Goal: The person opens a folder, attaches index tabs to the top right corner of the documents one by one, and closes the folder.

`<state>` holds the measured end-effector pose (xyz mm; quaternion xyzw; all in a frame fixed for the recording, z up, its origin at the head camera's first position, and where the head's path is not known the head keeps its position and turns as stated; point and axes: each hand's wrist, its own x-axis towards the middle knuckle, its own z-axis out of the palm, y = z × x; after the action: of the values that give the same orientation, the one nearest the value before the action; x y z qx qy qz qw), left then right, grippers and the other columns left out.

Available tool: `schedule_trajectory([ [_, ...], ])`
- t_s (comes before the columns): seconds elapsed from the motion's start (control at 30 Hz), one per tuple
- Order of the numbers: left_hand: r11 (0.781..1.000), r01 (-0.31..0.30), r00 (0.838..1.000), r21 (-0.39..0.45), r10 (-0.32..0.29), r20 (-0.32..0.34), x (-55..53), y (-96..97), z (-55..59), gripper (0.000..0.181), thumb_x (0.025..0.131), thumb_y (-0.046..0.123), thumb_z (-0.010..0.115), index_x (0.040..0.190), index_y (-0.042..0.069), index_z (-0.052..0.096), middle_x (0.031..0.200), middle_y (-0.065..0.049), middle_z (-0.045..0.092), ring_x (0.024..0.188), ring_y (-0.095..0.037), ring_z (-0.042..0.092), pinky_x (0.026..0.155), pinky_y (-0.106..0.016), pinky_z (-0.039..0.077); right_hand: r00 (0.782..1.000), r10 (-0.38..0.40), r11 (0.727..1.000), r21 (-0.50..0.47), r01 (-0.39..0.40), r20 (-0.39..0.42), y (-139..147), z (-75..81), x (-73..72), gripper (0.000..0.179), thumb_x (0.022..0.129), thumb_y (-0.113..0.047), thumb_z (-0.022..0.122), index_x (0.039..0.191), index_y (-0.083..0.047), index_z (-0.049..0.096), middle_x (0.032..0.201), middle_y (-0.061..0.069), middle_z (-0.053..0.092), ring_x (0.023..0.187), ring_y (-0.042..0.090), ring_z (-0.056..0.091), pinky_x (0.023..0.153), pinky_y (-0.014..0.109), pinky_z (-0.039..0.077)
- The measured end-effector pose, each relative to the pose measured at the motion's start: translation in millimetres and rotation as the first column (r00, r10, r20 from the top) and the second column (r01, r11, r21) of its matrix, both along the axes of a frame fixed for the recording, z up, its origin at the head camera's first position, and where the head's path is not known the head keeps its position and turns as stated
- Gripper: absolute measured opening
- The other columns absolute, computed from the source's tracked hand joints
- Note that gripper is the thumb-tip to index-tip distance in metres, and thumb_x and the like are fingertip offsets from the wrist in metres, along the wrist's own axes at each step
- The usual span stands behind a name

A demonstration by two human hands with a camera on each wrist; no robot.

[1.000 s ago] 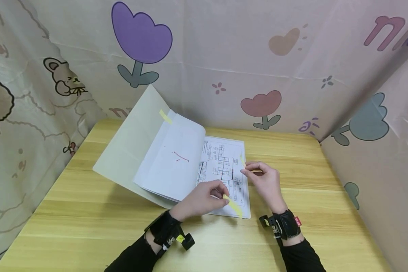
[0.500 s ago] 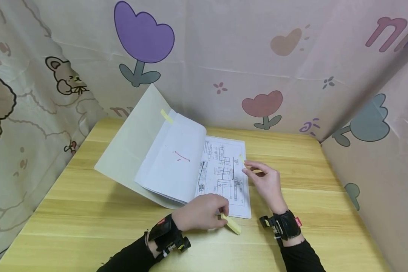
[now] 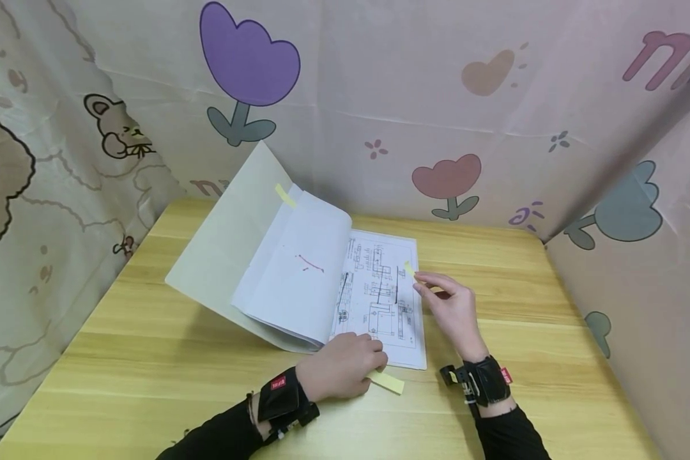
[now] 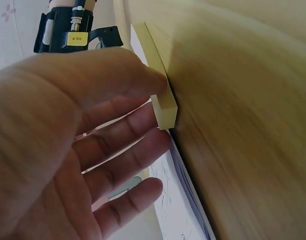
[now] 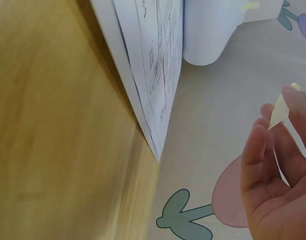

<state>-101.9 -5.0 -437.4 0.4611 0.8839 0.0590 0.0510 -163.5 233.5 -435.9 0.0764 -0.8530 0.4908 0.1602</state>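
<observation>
My left hand pinches a narrow pad of yellow sticky notes low over the table, just in front of an opened booklet. The left wrist view shows the thumb on one face of the pad and its edge close to the wood. Between thumb and fingertips, my right hand holds a single yellow sticky strip by the right margin of a printed drawing page. To the left, turned-back white pages and the pale cover stand tilted up, with another yellow sticky strip near their top.
The booklet lies on a wood-grain table. A printed fabric curtain rises behind the table and along both sides. Each wrist wears a black strap with a small camera, and the right one sits close to the tabletop.
My left hand has brought the sticky note pad down off the page's lower edge toward the table in front. The right hand stays almost still with its strip.
</observation>
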Motion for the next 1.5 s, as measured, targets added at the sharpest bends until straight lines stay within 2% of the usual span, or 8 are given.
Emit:
schedule_trajectory([
  [0.17,0.999,-0.009,1.000,0.044,0.009,0.013,-6.0,2.6,3.6,0.016,0.084,0.025,0.080,0.099,0.023,0.072,0.088,0.014,0.057,0.079,-0.005,0.052,0.067,-0.019,0.043,1.000,-0.011,1.000,-0.013,0.011,-0.015,4,2.2,-3.9,0.021,0.092,-0.013,0.081,0.112,-0.012,0.081,0.119,0.005,0.077,0.100,0.012,0.071,0.076,0.017,0.057],
  [0.33,0.980,-0.070,0.997,0.186,0.071,-0.001,-26.0,12.5,22.4,0.023,0.092,0.032,0.077,0.110,0.018,0.075,0.099,0.008,0.066,0.083,-0.006,0.058,0.070,-0.017,0.049,0.998,-0.027,1.000,0.011,0.028,-0.063,7,9.1,-12.9,0.022,0.091,-0.003,0.079,0.113,-0.003,0.079,0.120,0.012,0.075,0.106,0.026,0.070,0.077,0.011,0.054],
  [0.47,0.927,-0.151,0.978,0.344,0.192,-0.087,-51.2,23.0,38.1,0.026,0.095,0.026,0.073,0.118,0.013,0.074,0.103,0.002,0.068,0.080,-0.009,0.059,0.065,-0.016,0.048,0.995,-0.029,0.999,0.014,0.030,-0.099,10,14.6,-23.6,0.023,0.092,0.002,0.076,0.114,0.003,0.077,0.123,0.018,0.073,0.112,0.038,0.068,0.080,0.009,0.053],
  [0.6,0.866,-0.268,0.929,0.423,0.349,-0.126,-81.9,32.4,45.7,0.025,0.097,0.023,0.069,0.118,0.011,0.073,0.096,0.001,0.066,0.072,-0.010,0.056,0.054,-0.017,0.043,0.993,-0.039,0.999,-0.009,0.038,-0.110,15,20.1,-34.3,0.022,0.095,-0.003,0.075,0.117,-0.002,0.077,0.124,0.014,0.074,0.115,0.033,0.068,0.083,0.010,0.053],
  [0.77,0.845,-0.443,0.878,0.299,0.477,-0.048,-118.6,40.5,46.5,0.028,0.098,0.027,0.068,0.121,0.011,0.072,0.104,-0.002,0.066,0.083,-0.016,0.059,0.063,-0.027,0.052,0.991,-0.050,0.999,0.000,0.050,-0.124,23,23.4,-49.5,0.023,0.096,-0.007,0.075,0.119,-0.005,0.078,0.125,0.012,0.074,0.113,0.030,0.070,0.084,0.011,0.054],
  [0.93,0.855,-0.514,0.858,0.069,0.513,0.028,-144.4,45.0,41.8,0.034,0.098,0.030,0.069,0.125,0.009,0.070,0.117,-0.008,0.063,0.100,-0.024,0.057,0.087,-0.041,0.056,0.993,-0.043,0.993,0.104,0.054,-0.106,30,22.4,-67.4,0.024,0.095,-0.003,0.075,0.119,-0.004,0.077,0.125,0.015,0.073,0.111,0.031,0.071,0.082,0.009,0.053],
  [1.17,0.847,-0.517,0.853,-0.123,0.522,0.012,-158.0,51.6,33.1,0.031,0.098,0.034,0.070,0.120,0.012,0.073,0.129,-0.010,0.062,0.120,-0.029,0.056,0.101,-0.049,0.050,1.000,0.023,0.958,0.284,-0.024,0.005,33,9.7,-93.1,0.027,0.097,-0.003,0.071,0.123,-0.007,0.076,0.131,0.017,0.069,0.123,0.035,0.064,0.090,0.044,0.060],
  [1.5,0.797,-0.563,0.814,-0.220,0.581,0.022,-172.5,60.5,9.9,0.077,0.083,0.059,0.082,0.144,0.018,0.061,0.147,-0.010,0.053,0.133,-0.036,0.052,0.110,-0.072,0.036,0.993,0.093,0.871,0.477,-0.116,0.073,33,-10.9,-113.2,0.025,0.093,0.001,0.074,0.116,-0.006,0.078,0.124,0.021,0.071,0.117,0.039,0.067,0.099,0.053,0.054],
])
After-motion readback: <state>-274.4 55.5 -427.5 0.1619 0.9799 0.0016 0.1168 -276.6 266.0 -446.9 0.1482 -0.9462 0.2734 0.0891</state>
